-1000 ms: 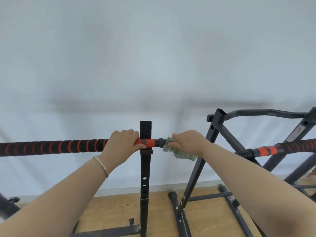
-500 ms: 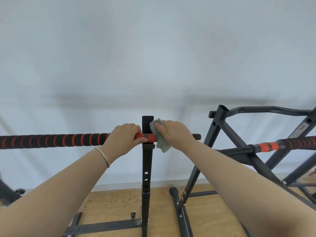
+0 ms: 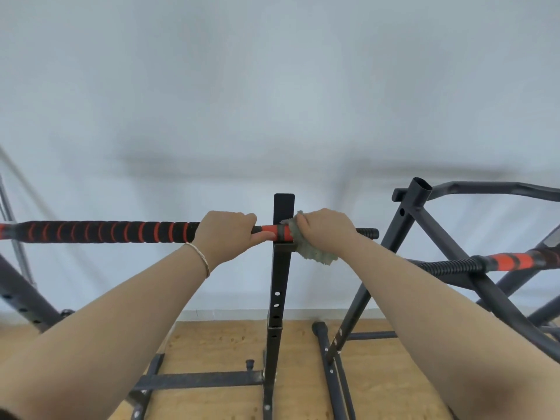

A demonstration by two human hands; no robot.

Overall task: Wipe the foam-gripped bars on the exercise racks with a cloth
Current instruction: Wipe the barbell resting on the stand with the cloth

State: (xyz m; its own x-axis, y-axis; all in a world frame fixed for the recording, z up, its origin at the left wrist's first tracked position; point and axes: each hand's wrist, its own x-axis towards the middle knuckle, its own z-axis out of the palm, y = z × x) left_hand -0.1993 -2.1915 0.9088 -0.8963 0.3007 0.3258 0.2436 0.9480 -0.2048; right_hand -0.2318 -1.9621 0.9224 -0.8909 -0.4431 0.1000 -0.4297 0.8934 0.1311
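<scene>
Compared with one second ago, my right hand [image 3: 325, 234] and the cloth [image 3: 318, 256] are now closer to the upright post [image 3: 280, 283]. They sit just right of it, and the bare threaded end of the bar [image 3: 121, 231] shows beyond my knuckles.

My right hand is clenched around the cloth, which is wrapped on the bar and hangs a little below it. My left hand [image 3: 225, 234] grips the bar just left of the post and holds it steady.

I judge that I am wiping the short orange part beside the post. The next move probably needs me to carry the cloth over to the left of the post, where the long foam grip is waiting. This foam is black with orange spiral stripes and looks soft and ridged. A second bar [image 3: 509, 260] lies far right of the post, not yet touched.
</scene>
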